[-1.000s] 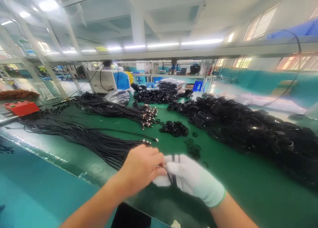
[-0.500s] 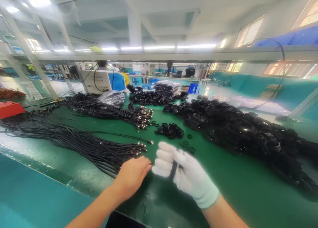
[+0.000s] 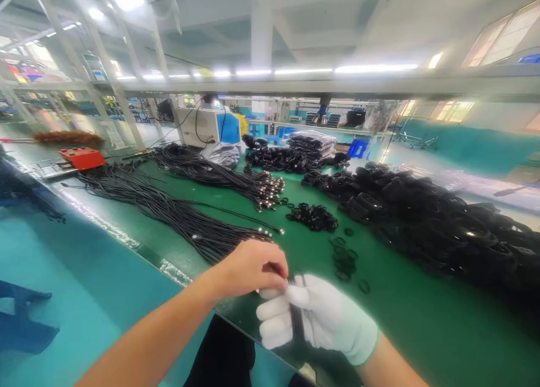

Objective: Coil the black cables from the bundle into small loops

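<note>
Above green worktop, holding black cable loops in gloved right hand, with bare left hand close against it, hold unclear.

Narrow gap between rings and heap

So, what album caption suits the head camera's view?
Black cable in the white-gloved right hand, bare left hand close against it, at the green worktop.

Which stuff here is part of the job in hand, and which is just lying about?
Likely in the job:
black strands, held by gloved right hand, bare left hand close against it
plug-ended cables
small black rings
black coils

Seemingly just lying about:
red box
blue-and-white machine
plastic bag
blue stool
</note>
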Motion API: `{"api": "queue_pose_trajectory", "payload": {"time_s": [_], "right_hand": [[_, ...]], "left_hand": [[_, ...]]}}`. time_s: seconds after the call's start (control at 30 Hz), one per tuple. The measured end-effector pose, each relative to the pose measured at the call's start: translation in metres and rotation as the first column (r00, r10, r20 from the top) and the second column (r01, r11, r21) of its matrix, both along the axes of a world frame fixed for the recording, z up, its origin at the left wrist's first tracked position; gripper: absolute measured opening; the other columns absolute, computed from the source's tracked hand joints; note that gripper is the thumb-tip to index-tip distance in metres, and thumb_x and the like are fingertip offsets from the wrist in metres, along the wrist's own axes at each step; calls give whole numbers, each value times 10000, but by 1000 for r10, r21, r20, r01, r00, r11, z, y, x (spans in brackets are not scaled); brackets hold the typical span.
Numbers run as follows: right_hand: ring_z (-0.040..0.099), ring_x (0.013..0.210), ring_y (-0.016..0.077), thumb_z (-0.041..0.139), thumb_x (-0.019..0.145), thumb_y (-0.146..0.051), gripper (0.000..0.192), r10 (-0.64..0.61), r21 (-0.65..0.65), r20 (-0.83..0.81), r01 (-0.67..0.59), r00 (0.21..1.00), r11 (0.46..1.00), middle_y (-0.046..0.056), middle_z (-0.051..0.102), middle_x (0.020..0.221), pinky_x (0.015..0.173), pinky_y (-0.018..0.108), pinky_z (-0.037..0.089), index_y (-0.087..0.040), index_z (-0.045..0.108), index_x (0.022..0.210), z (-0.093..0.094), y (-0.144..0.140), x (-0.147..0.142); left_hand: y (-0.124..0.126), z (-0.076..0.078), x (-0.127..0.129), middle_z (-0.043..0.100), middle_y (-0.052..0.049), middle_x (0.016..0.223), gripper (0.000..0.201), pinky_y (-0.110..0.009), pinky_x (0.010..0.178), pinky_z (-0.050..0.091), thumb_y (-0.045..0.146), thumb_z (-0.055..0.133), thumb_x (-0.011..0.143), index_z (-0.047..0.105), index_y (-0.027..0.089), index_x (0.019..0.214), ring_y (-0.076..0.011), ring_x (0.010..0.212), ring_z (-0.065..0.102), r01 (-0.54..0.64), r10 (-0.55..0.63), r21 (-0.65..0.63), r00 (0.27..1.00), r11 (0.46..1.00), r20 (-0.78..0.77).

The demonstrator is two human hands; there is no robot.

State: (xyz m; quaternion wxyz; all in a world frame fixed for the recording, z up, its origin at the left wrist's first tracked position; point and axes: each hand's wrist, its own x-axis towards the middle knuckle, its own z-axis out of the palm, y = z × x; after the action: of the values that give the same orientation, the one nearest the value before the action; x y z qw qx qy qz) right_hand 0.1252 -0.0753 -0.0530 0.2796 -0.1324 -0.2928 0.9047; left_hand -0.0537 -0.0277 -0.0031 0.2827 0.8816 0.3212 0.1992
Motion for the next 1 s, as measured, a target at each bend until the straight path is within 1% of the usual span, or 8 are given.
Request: {"api": "queue_pose_trajectory", "payload": {"time_s": [0.1, 0.2, 0.3, 0.43, 0.63, 0.83, 0.93, 1.0], "right_hand": [[525, 636, 120, 720, 706, -307, 325, 87, -103, -87, -96, 992, 990, -8, 486, 694, 759, 393, 435, -92, 562, 892, -4, -2, -7], [447, 581, 76, 739, 680, -228, 343, -7, -159, -143, -15, 990, 987, -48, 438, 650, 709, 308, 427, -103, 561, 945, -5, -1, -12], [481, 609, 82, 735, 692, -239, 391, -243, -121, -159, 226, 957, 967, -37, 494, 685, 749, 315, 448, -126, 569, 1028, -1, 5, -8], [615, 861, 140, 617, 812, -272, 322, -537, -46, -145, 537, 831, 842, 30, 648, 984, 918, 387, 445, -192, 577, 1121, 9, 19, 12], [584, 1087, 211, 520, 881, -253, 285, -677, 4, -103, 681, 729, 732, 82, 605, 1213, 1024, 447, 383, -171, 590, 1145, 9, 32, 32], [628, 995, 240, 624, 815, -256, 343, -635, 105, 30, 630, 772, 770, 127, 648, 1113, 988, 479, 385, -136, 584, 1134, 3, 27, 23], [624, 949, 214, 642, 801, -243, 312, -538, 184, 89, 517, 838, 836, 110, 681, 997, 940, 421, 416, -125, 604, 1087, 4, 23, 12], [608, 924, 201, 643, 798, -238, 265, -442, 223, 81, 416, 894, 882, 89, 683, 930, 906, 395, 431, -122, 623, 1036, 6, 21, 5]], "left_hand": [[3, -18, 3, 647, -1, 788, 110, -197, 646, 437, 242, 631, 752, 666, 147, 793, -123, 730, 578, 26, 7, -266, 993, 964, 120], [7, -36, 6, 631, -4, 738, 204, -202, 607, 423, 209, 469, 831, 632, 133, 734, -122, 700, 560, -20, 57, -296, 991, 955, 119], [16, -39, 3, 610, 0, 697, 270, -213, 561, 378, 195, 384, 856, 597, 155, 694, -128, 668, 531, -121, 123, -157, 992, 980, 3], [15, -33, 4, 612, 8, 705, 321, -239, 599, 353, 278, 339, 910, 573, 189, 709, -149, 677, 548, -285, 303, 115, 931, 952, -205], [-29, -38, 34, 633, 1, 726, 279, -272, 586, 316, 271, 344, 918, 563, 217, 754, -174, 661, 575, -239, 375, 382, 864, 893, -336], [-33, -29, 38, 594, -1, 647, 235, -302, 586, 294, 193, 431, 877, 534, 192, 666, -157, 587, 511, -89, 287, 575, 921, 813, -265], [-18, -13, 27, 585, 1, 659, 222, -311, 620, 302, 229, 460, 887, 528, 182, 681, -159, 630, 491, 96, 137, 687, 951, 720, -277], [-6, -2, 19, 589, 10, 668, 214, -314, 665, 322, 313, 513, 873, 537, 181, 706, -157, 660, 484, 210, 18, 685, 951, 698, -310]]}}
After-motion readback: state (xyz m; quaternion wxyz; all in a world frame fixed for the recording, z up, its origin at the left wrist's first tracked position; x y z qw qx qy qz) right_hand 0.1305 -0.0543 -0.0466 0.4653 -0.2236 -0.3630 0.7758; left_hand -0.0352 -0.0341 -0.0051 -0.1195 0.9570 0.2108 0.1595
